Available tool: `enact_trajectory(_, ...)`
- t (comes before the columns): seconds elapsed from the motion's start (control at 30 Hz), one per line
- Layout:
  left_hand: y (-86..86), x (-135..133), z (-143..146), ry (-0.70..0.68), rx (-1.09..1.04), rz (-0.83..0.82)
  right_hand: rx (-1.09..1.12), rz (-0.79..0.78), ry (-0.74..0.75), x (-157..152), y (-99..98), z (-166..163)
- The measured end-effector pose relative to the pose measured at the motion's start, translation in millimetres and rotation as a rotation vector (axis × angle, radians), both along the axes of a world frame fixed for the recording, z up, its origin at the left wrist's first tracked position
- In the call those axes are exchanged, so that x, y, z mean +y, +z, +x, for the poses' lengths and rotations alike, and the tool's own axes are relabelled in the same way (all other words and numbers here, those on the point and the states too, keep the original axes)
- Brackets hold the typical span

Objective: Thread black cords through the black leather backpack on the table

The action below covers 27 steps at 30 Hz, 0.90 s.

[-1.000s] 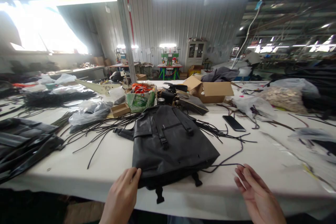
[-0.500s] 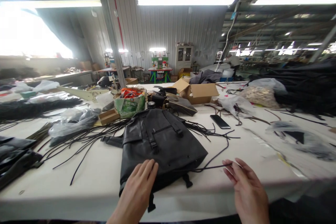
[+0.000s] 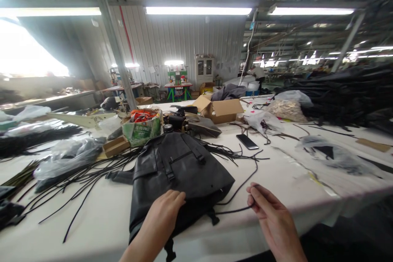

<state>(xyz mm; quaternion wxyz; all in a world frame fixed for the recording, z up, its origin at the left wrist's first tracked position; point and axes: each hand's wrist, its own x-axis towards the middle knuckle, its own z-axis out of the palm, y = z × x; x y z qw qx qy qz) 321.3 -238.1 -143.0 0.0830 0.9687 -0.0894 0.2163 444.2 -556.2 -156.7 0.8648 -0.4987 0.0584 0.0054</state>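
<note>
A black backpack (image 3: 187, 170) lies on the white-covered table in front of me, its straps and buckles showing on top. My left hand (image 3: 164, 215) is at the near edge of the backpack, fingers together and curled against its fabric; the thumb is hidden. To the right of the bag, my right hand (image 3: 268, 213) pinches a thin black cord (image 3: 235, 211) between thumb and fingers. The cord runs from the bag's near side to that hand. A buckle strap (image 3: 169, 249) hangs from the bag over the table's front edge.
Several loose black cords (image 3: 89, 172) fan out left of the bag. Beyond it stand a green sack (image 3: 143, 131) and an open cardboard box (image 3: 227, 110). A phone (image 3: 247, 141) and a clear plastic bag (image 3: 340, 157) lie to the right.
The view has turned a little to the right. My right hand has come closer to the bag, and the cord in it now bends in a curve. My left hand stays on the bag, fingers more curled.
</note>
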Motion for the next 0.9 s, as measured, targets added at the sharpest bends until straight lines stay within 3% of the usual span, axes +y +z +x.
enact_trajectory(0.13, -7.9, 3, 2, 0.092, 0.055, -0.061, -0.041, -0.253, 0.029, 12, -7.9, -4)
enact_trajectory(0.2, -5.7, 5, 4, 0.144, 0.115, -0.158, -0.080, -0.420, 0.130, 26, -10.9, -11)
enact_trajectory(0.33, 16.1, 8, 6, 0.195, 0.213, -0.421, -0.209, -0.634, 0.382, 68, -8.4, -34)
enact_trajectory(0.47, 36.1, 7, 6, 0.183, 0.205, -0.529, -0.497, -0.790, 0.373, 111, 2.8, -53)
enact_trajectory(0.63, 38.8, 1, 2, 0.219, 0.210, -0.529, -0.465, -0.823, 0.298, 136, 7.4, -58)
enact_trajectory(0.9, 28.1, -6, -1, 0.214, 0.147, -0.483, -0.356, -0.851, 0.312, 131, 8.9, -58)
